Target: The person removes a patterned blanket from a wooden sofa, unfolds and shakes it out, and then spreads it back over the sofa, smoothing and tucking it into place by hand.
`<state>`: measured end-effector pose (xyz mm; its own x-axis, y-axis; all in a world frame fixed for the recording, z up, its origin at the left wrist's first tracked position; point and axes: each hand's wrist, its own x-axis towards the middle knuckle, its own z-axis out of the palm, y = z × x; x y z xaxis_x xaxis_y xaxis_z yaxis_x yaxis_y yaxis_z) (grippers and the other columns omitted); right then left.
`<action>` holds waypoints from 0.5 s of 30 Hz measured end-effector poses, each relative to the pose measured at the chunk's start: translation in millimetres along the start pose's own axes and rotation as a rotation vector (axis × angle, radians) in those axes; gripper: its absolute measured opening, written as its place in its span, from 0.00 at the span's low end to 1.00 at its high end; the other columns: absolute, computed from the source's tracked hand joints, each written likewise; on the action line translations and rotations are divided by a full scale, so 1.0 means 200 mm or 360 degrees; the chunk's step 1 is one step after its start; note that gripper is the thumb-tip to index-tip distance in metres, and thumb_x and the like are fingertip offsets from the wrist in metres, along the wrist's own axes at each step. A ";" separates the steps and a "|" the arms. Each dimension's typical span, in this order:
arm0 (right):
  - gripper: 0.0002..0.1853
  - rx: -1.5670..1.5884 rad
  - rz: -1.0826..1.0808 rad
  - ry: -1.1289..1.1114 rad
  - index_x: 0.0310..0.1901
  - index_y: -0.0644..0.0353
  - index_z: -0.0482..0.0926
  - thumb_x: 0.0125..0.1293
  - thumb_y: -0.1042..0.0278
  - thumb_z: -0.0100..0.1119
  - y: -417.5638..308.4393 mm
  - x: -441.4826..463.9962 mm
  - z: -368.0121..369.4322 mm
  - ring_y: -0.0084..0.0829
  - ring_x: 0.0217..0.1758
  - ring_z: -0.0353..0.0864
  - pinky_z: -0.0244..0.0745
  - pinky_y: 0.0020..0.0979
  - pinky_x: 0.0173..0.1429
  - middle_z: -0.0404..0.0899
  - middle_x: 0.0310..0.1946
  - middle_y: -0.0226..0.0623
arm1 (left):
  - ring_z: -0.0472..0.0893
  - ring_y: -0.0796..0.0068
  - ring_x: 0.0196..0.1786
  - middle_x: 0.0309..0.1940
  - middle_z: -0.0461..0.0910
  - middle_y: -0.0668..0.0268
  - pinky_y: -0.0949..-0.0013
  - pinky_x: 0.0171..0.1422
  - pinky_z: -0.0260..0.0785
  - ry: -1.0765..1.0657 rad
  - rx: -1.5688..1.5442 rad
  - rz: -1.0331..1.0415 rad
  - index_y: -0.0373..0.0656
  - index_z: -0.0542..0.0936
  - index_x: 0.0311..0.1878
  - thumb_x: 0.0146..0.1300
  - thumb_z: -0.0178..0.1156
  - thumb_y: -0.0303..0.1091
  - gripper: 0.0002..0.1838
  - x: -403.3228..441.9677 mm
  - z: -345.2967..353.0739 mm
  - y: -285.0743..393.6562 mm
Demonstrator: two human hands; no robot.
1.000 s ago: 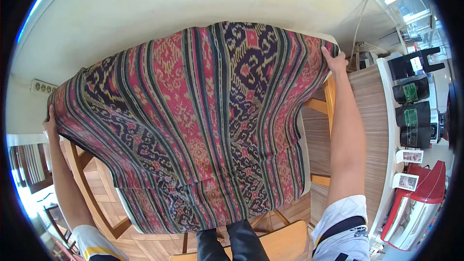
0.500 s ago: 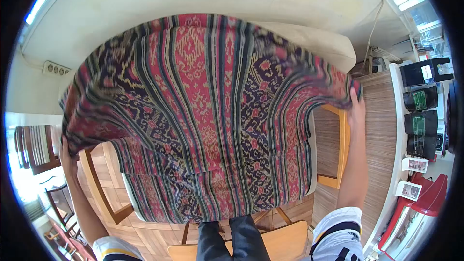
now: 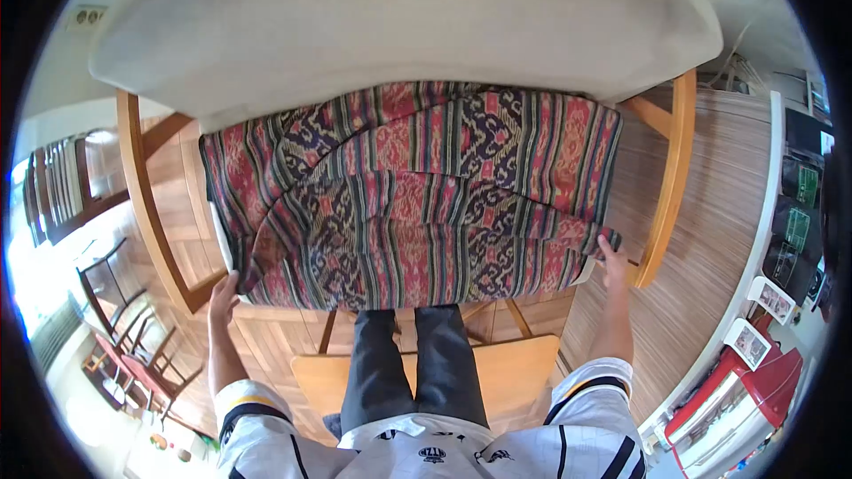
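Observation:
A woven patterned cloth [image 3: 404, 204] in red, dark and tan stripes lies across the cream seat of a wooden-framed sofa, with loose folds running over its middle. My left hand [image 3: 223, 300] is closed on the cloth's near left corner, fingers pinched at the seat's front edge. At the near right, my right hand [image 3: 612, 264] grips the other side of the cloth between thumb and fingers. Behind the cloth rises the sofa's pale backrest [image 3: 408, 22], uncovered. Little of the seat cushion shows beneath the fabric.
Wooden armrests flank the seat, the left armrest [image 3: 146, 204] and the right armrest [image 3: 672, 182]. A light wooden table [image 3: 524, 368] stands close around my legs. Along the right are a wood-grain surface [image 3: 701, 204] and a red appliance [image 3: 741, 417]. Chairs [image 3: 146, 355] stand at far left.
The cloth, raised and billowing before, has come down onto the seat in folds. Both hands have dropped and moved inward, still holding it. The backrest and armrests now show.

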<state>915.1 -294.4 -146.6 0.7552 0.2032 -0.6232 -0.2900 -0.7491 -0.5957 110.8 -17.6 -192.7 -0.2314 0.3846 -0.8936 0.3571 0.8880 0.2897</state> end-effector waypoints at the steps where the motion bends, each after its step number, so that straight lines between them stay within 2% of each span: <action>1: 0.18 -0.0073 0.0089 -0.0032 0.46 0.47 0.73 0.54 0.60 0.64 0.12 0.02 -0.02 0.23 0.38 0.76 0.68 0.38 0.43 0.78 0.37 0.22 | 0.72 0.81 0.38 0.33 0.76 0.74 0.74 0.39 0.62 -0.0104 0.0078 0.0055 0.47 0.75 0.45 0.60 0.54 0.45 0.15 0.04 0.05 -0.04; 2: 0.18 -0.0114 0.0164 -0.0027 0.46 0.47 0.73 0.54 0.60 0.64 0.16 -0.01 -0.03 0.23 0.38 0.76 0.68 0.37 0.42 0.77 0.37 0.21 | 0.71 0.83 0.35 0.31 0.76 0.74 0.76 0.37 0.61 -0.0207 0.0158 0.0111 0.46 0.77 0.42 0.61 0.54 0.42 0.12 0.10 0.09 -0.10; 4: 0.18 -0.0202 0.0309 -0.0036 0.46 0.46 0.72 0.54 0.60 0.64 0.23 -0.06 -0.03 0.23 0.37 0.75 0.67 0.35 0.39 0.77 0.36 0.21 | 0.69 0.84 0.31 0.26 0.73 0.76 0.78 0.35 0.59 -0.0117 0.0204 0.0528 0.44 0.77 0.37 0.62 0.53 0.39 0.09 0.23 0.14 -0.28; 5: 0.16 -0.0364 0.0385 -0.0104 0.45 0.47 0.72 0.55 0.63 0.63 0.26 -0.07 -0.05 0.22 0.34 0.74 0.66 0.28 0.34 0.76 0.35 0.22 | 0.69 0.84 0.32 0.27 0.73 0.76 0.77 0.37 0.60 -0.0068 0.0216 0.0496 0.44 0.77 0.36 0.62 0.53 0.38 0.09 0.25 0.11 -0.31; 6: 0.15 -0.0354 0.0360 -0.0189 0.45 0.48 0.72 0.56 0.63 0.62 0.27 -0.10 -0.08 0.21 0.34 0.73 0.65 0.27 0.34 0.76 0.35 0.22 | 0.69 0.83 0.33 0.27 0.73 0.76 0.77 0.38 0.61 -0.0025 0.0231 0.0461 0.43 0.78 0.36 0.62 0.53 0.37 0.09 0.26 0.08 -0.34; 7: 0.14 -0.0340 0.0328 -0.0272 0.45 0.48 0.71 0.56 0.64 0.62 0.26 -0.12 -0.09 0.20 0.33 0.73 0.65 0.26 0.34 0.75 0.35 0.22 | 0.72 0.83 0.36 0.32 0.76 0.74 0.78 0.44 0.63 -0.0056 0.0056 0.0591 0.41 0.77 0.41 0.62 0.52 0.37 0.11 0.22 0.05 -0.31; 8: 0.14 -0.0320 0.0295 -0.0352 0.44 0.48 0.71 0.57 0.65 0.61 0.26 -0.14 -0.11 0.19 0.33 0.72 0.65 0.25 0.34 0.75 0.35 0.22 | 0.72 0.79 0.47 0.43 0.75 0.70 0.71 0.53 0.62 -0.0064 -0.0370 0.0527 0.43 0.72 0.50 0.63 0.51 0.37 0.14 0.11 0.06 -0.22; 10: 0.13 -0.0142 0.0175 -0.0293 0.44 0.48 0.71 0.58 0.66 0.60 0.29 -0.17 -0.19 0.18 0.33 0.71 0.65 0.23 0.33 0.74 0.35 0.23 | 0.66 0.71 0.58 0.53 0.69 0.67 0.59 0.58 0.58 0.0287 -0.0846 0.0360 0.47 0.66 0.57 0.64 0.49 0.37 0.18 -0.02 -0.02 -0.18; 11: 0.13 -0.0048 0.0112 -0.0259 0.45 0.49 0.71 0.58 0.67 0.59 0.30 -0.19 -0.24 0.18 0.33 0.71 0.65 0.22 0.33 0.73 0.35 0.23 | 0.60 0.66 0.62 0.57 0.65 0.65 0.50 0.60 0.54 0.0171 -0.1045 0.0451 0.48 0.62 0.60 0.64 0.49 0.38 0.21 -0.04 -0.13 -0.25; 12: 0.13 -0.0086 0.0082 -0.0186 0.45 0.49 0.71 0.58 0.68 0.58 0.35 -0.18 -0.33 0.18 0.33 0.71 0.66 0.23 0.34 0.73 0.35 0.23 | 0.58 0.64 0.63 0.58 0.65 0.66 0.48 0.61 0.54 0.0091 -0.1139 0.0525 0.49 0.62 0.60 0.64 0.49 0.37 0.21 -0.07 -0.21 -0.32; 14: 0.13 -0.0158 0.0016 -0.0033 0.45 0.50 0.70 0.59 0.70 0.57 0.49 -0.12 -0.48 0.19 0.34 0.71 0.67 0.24 0.34 0.72 0.35 0.24 | 0.64 0.68 0.58 0.51 0.69 0.67 0.50 0.59 0.57 0.0202 -0.1185 0.0449 0.48 0.65 0.57 0.63 0.49 0.34 0.19 -0.16 -0.27 -0.35; 15: 0.12 -0.0173 0.0046 -0.0008 0.45 0.51 0.71 0.59 0.70 0.57 0.50 -0.13 -0.49 0.19 0.34 0.71 0.68 0.24 0.35 0.72 0.35 0.24 | 0.66 0.70 0.55 0.48 0.70 0.68 0.52 0.59 0.59 0.0207 -0.1021 0.0401 0.48 0.66 0.56 0.62 0.49 0.33 0.18 -0.14 -0.32 -0.43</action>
<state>924.3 -435.9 -139.9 0.7446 0.1835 -0.6418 -0.2458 -0.8186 -0.5192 28.4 -88.2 -169.4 -0.3324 0.5899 -0.7359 -0.1814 0.7257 0.6637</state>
